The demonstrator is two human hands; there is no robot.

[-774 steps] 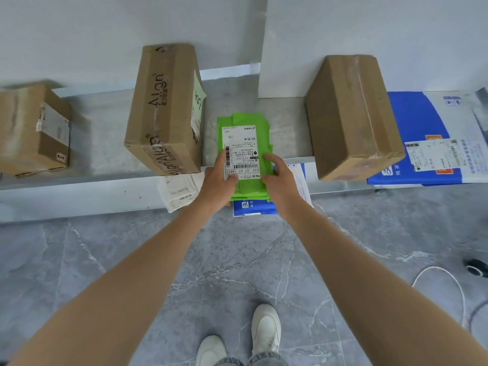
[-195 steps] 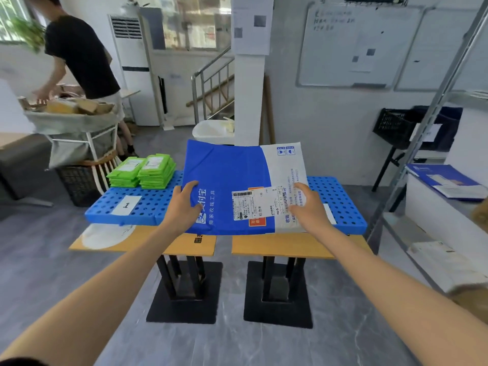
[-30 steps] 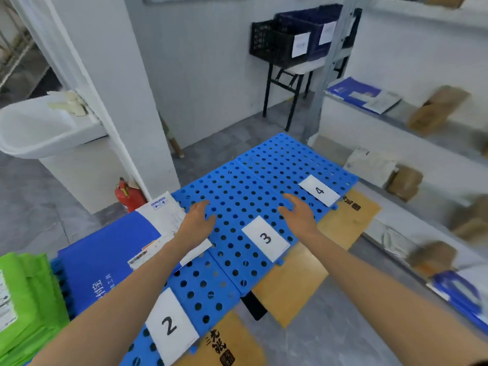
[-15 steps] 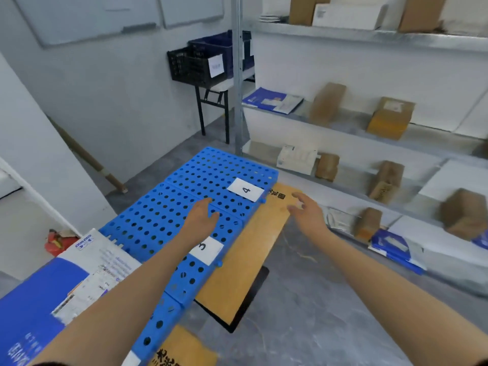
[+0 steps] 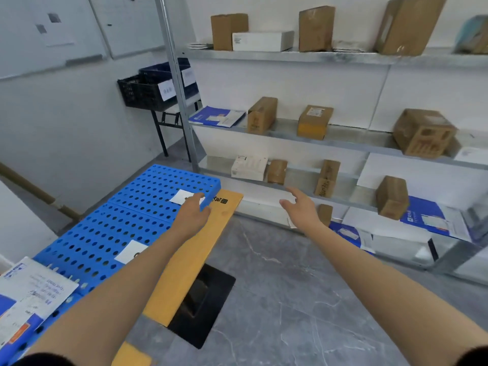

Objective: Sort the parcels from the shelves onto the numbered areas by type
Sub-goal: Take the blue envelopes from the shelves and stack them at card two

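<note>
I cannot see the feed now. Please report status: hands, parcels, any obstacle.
Left hand open, empty. Right hand open, empty, stretched toward shelves. Blue envelope lies on blue board; boxes on shelves. Nothing blocking.

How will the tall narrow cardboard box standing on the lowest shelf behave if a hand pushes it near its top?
The tall cardboard box stands upright on a small end, so it would probably tip rather than slide. The metal shelf looks smooth, so a low push may slide it. Its sides look flat and undented, so it is probably stiff enough for a one-hand grip.

Both arms outstretched, hands (image 5: 194,213) (image 5: 301,211) empty, spread
</note>
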